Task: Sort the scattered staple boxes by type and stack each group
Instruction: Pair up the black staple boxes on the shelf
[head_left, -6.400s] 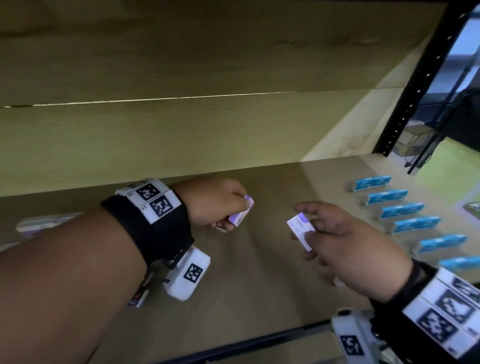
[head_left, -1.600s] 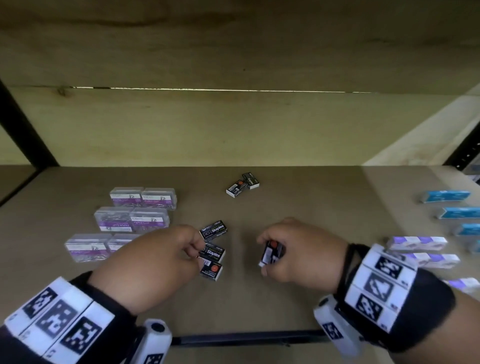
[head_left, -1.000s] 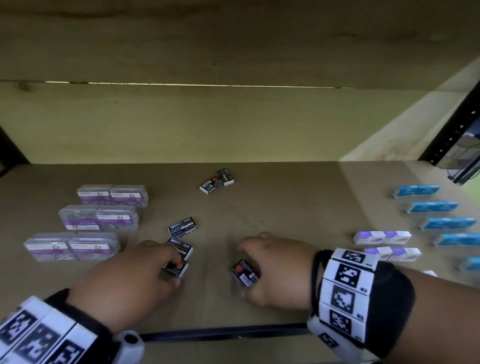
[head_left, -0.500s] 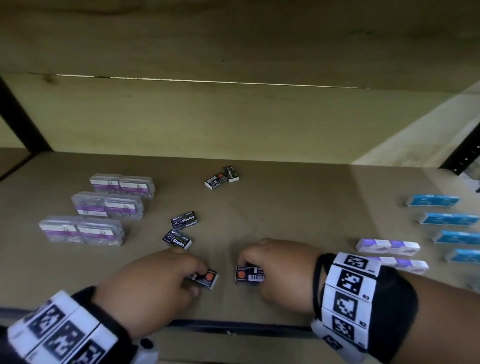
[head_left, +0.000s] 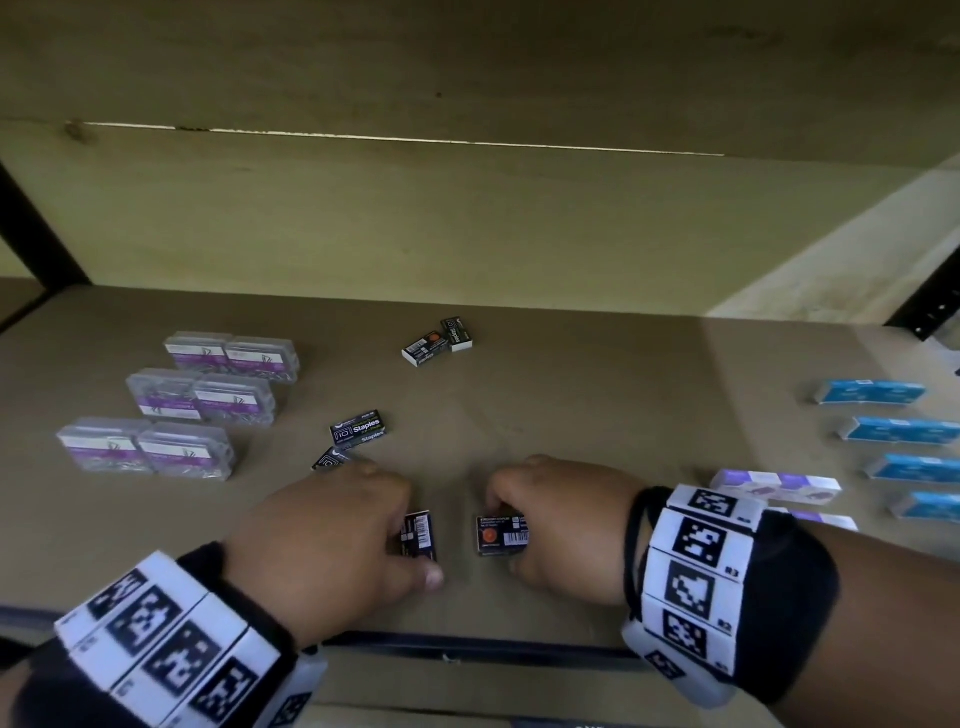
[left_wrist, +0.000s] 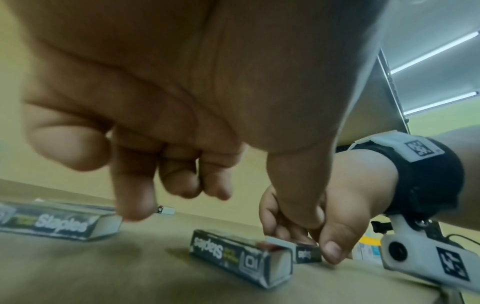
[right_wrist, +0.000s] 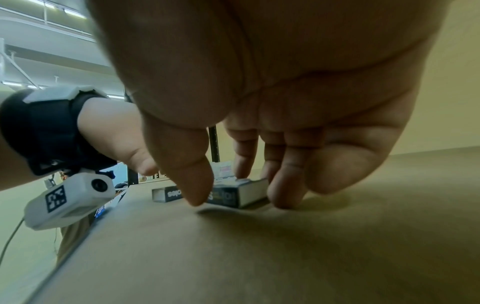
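Observation:
Small black staple boxes lie scattered on the brown shelf (head_left: 571, 395). My right hand (head_left: 524, 514) pinches one black box (head_left: 501, 535) between thumb and fingers, flat on the shelf near the front edge; the right wrist view shows this box (right_wrist: 241, 194) under the fingertips. My left hand (head_left: 384, 525) hovers over a second black box (head_left: 420, 535) just to its left. In the left wrist view its fingers (left_wrist: 132, 201) hang loosely curled above that box (left_wrist: 239, 257), apart from it. Two more black boxes (head_left: 358, 428) (head_left: 328, 460) lie further back, and a pair (head_left: 436, 343) sits mid-shelf.
Several clear plastic cases with purple labels (head_left: 192, 405) stand in rows at the left. Blue boxes (head_left: 883, 431) and white-purple boxes (head_left: 774, 486) line the right side. The shelf's dark front rail (head_left: 467, 647) runs just below my hands. A wooden back wall (head_left: 467, 223) closes the rear.
My left hand has let go of its black box, which now lies turned lengthwise. My right hand still holds its box down near the front edge.

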